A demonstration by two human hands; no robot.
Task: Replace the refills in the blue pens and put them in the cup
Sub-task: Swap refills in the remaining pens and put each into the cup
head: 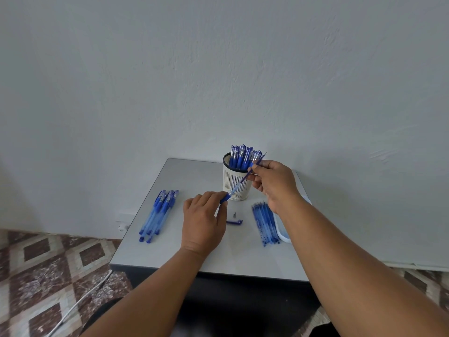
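Mid-swap: most pens already stand in the cup.

On the desk (170, 259), the cup (234, 184) at twelve o'clock is nearly full; a bundle of pens (156, 215) waits at nine, spare refills (264, 223) at three. Left hand (202, 224) grips a pen barrel (224, 198); right hand (273, 182) pinches its refill (252, 169), seemingly part-way out. Cap (234, 222) lies between.

Left hand (202, 221) apparently curled; right hand (274, 182) pinching, raised.

Blue pens (158, 212); cream slotted cup (235, 183) w/ black rim; grey counter (184, 176); brown-cream diamond-tiled floor (48, 263).
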